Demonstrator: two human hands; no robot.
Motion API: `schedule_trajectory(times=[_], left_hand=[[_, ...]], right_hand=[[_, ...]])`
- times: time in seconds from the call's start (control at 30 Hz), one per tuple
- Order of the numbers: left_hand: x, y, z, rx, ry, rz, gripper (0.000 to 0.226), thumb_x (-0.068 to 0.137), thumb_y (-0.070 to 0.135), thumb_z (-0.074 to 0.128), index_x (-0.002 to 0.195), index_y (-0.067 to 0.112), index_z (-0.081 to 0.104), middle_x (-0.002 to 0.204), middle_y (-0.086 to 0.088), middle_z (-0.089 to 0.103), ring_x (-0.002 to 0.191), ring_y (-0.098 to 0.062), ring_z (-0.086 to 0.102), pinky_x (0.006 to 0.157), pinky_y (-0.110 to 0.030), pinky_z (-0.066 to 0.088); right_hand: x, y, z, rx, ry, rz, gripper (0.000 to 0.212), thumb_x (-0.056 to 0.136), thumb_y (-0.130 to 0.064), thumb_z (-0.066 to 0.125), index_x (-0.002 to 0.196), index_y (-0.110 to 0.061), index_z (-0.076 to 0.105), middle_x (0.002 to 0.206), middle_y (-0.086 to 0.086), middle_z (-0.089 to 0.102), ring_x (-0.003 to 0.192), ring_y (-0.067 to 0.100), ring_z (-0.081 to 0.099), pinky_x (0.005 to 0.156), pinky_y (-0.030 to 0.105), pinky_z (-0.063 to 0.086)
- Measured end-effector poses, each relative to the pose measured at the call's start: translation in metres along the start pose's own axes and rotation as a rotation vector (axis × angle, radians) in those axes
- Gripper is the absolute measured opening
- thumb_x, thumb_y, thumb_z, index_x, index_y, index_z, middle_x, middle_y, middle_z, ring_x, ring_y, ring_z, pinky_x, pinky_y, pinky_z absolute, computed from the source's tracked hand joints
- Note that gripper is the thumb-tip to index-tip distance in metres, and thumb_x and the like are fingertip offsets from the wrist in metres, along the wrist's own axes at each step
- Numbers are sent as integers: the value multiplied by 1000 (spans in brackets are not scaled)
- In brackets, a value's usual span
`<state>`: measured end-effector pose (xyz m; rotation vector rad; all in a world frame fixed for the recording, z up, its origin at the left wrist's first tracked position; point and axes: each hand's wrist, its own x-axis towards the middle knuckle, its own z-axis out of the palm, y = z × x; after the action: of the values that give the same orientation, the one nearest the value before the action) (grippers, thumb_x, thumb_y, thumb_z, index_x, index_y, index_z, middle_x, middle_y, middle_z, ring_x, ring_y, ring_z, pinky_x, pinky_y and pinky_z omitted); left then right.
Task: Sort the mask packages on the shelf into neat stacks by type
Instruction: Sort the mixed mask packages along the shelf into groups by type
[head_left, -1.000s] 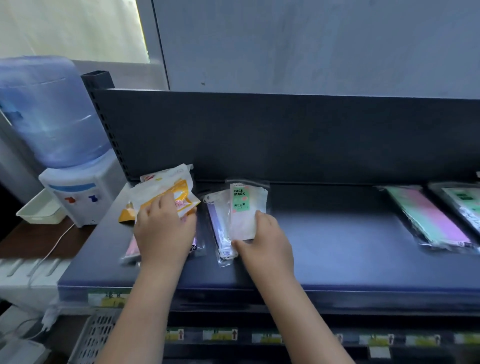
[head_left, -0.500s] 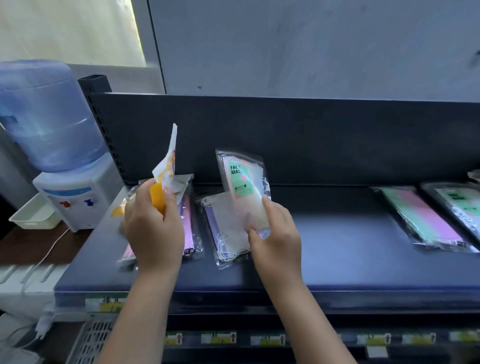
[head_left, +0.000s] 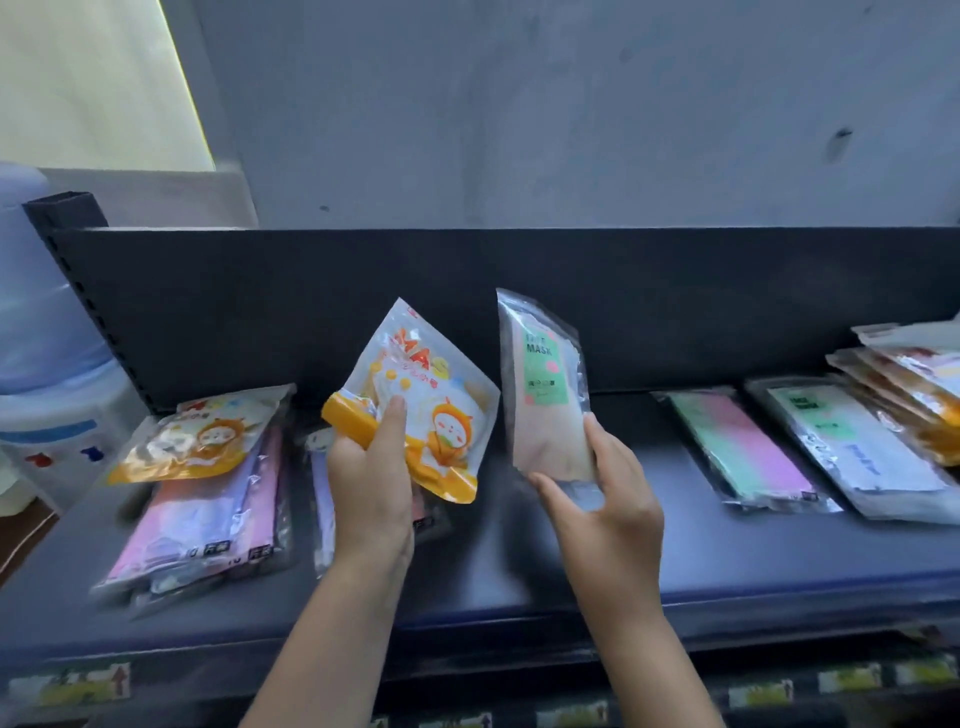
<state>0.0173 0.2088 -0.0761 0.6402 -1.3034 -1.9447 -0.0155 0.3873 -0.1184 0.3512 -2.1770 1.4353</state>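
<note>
Above the dark shelf (head_left: 727, 566), the person's left hand (head_left: 371, 488) grips an orange cartoon mask package (head_left: 441, 410) by its lower corner while the right hand (head_left: 605, 512) pinches the bottom of a clear green-labelled face mask pack (head_left: 543, 395), both lifted clear of the stacks (head_left: 208, 499) lying below.

I can't see all of the orange and white pile of packs (head_left: 930, 379); the right edge cuts it.

Mask pkgs (head_left: 426, 410) glossy clear plastic film, crinkly; shelf (head_left: 727, 561) matt dark, smooth; wall (head_left: 571, 114) matt grey.
</note>
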Motion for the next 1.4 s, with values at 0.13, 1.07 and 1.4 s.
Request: schedule_trajectory(times=[0.13, 1.07, 1.4], left_hand=[[-22, -21, 60, -35, -58, -39, 21, 101, 23, 69, 121, 18, 71, 112, 3, 81, 105, -15, 78, 90, -38, 62], [-180, -140, 319, -160, 131, -142, 24, 99, 18, 64, 122, 12, 69, 98, -3, 77, 79, -14, 76, 64, -32, 62], [-186, -137, 337, -236, 125, -160, 34, 105, 42, 55, 127, 21, 71, 111, 0, 82, 104, -22, 78, 80, -42, 65]], right_hand=[[28, 36, -50, 4, 89, 29, 80, 71, -12, 95, 144, -14, 61, 134, -12, 61, 121, -17, 52, 104, -1, 31], [152, 231, -294, -206, -147, 86, 72, 81, -17, 87, 146, -20, 57, 135, -3, 65, 128, 19, 59, 105, 40, 51], [157, 242, -298, -330, -297, 115, 51, 91, -35, 75, 137, -21, 63, 137, -5, 63, 130, 17, 51, 113, 37, 41]])
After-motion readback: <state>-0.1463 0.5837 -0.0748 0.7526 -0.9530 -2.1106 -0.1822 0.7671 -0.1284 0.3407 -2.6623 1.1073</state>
